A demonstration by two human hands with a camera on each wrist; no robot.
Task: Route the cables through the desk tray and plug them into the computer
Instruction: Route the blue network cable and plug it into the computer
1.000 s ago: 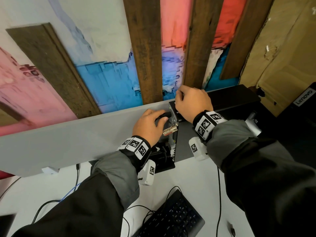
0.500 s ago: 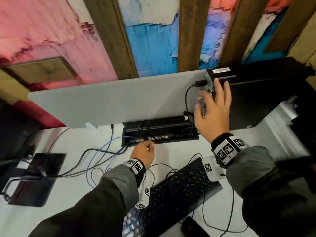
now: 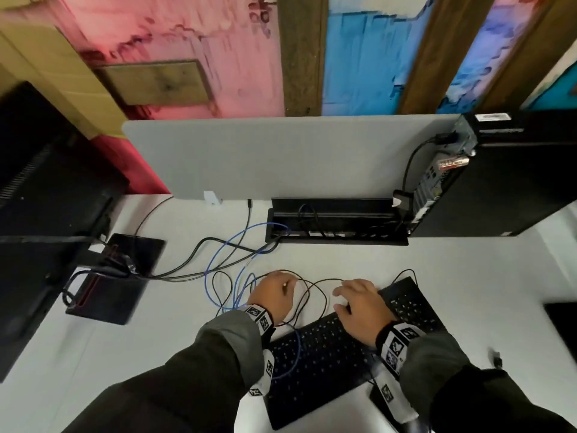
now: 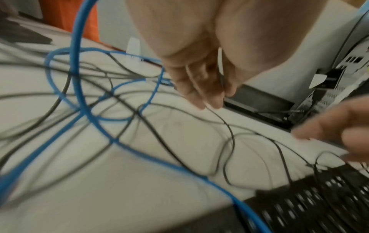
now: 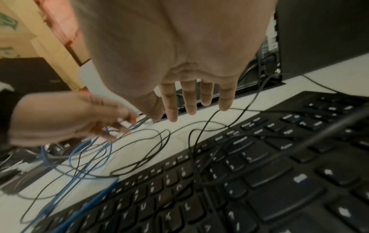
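honestly this looks maybe halfway, judging by what's plugged in. the computer (image 3: 499,170) stands at the far right of the desk (image 3: 156,339), and one black lead is already in a port near the top of its back panel, with another connector lower down beside a white tag. several leads also dip into the desk tray (image 3: 337,220), including the blue cable (image 3: 218,260), which enters at the tray's left end. what's left, i'd guess, is the thin black cable (image 3: 312,289) lying in loose loops in front of the keyboard (image 3: 327,348).

the left hand (image 3: 274,295) has its fingers curled down and seems to pinch that thin cable at the fingertips (image 4: 211,102); the wrist view is blurry, so take it loosely. the right hand (image 3: 359,307) hovers over the keyboard's top edge, fingers (image 5: 189,97) straight and spread, holding nothing.

count: one computer, one tray, one keyboard, one blue cable. the black ones cross too much to count properly, at least four. one monitor (image 3: 46,182) on the left with its base (image 3: 115,276).
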